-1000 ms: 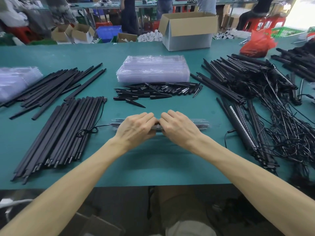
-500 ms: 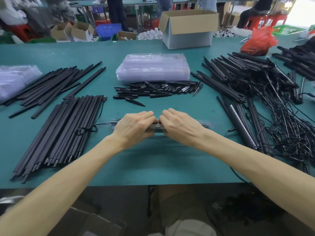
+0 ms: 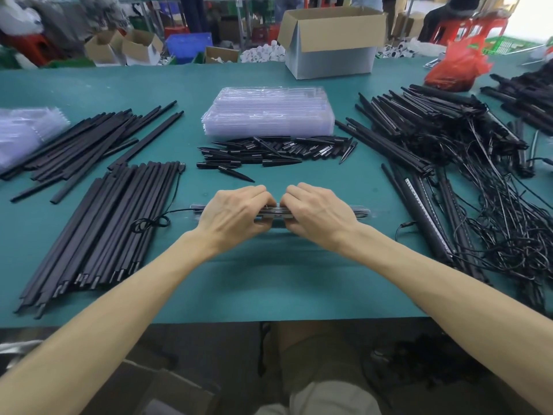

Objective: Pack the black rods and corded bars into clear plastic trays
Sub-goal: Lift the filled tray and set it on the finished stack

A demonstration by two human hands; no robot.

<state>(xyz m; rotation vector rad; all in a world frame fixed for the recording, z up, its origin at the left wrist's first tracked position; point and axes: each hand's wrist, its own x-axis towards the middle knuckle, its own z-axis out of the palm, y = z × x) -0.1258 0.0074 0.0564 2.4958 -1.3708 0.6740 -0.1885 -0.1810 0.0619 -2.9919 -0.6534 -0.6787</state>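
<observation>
The tray [image 3: 362, 211], clear and narrow, lies crosswise on the worktop [image 3: 269, 283] at the centre, just in front of the person, and both hands grasp it at its middle. The left hand [image 3: 236, 217] and right hand [image 3: 317, 215] sit side by side, nearly touching, with fingers [image 3: 254, 194] curled over the tray's far edge so that only its two ends stick out. In the gap between the hands a black bar [image 3: 275, 214] shows inside the tray. From the tray's 9 o'clock end a thin cord [image 3: 176, 211] runs out to a small coil [image 3: 149, 225] that lies against a bundle of rods [image 3: 98, 235]. More rods [image 3: 89, 142] lie loosely fanned at 10 o'clock, with crinkled clear plastic [image 3: 24, 130] beyond them at the worktop's left edge. At 12 o'clock lies a scatter of short black spikes [image 3: 269, 152], and just behind it a stack of trays [image 3: 269, 115]. From 1 to 4 o'clock spreads a heap of corded bars [image 3: 419, 139], their cables tangled. Farther off at 12 o'clock stands an open box [image 3: 332, 40], and at 1 o'clock a red bag [image 3: 457, 67].
</observation>
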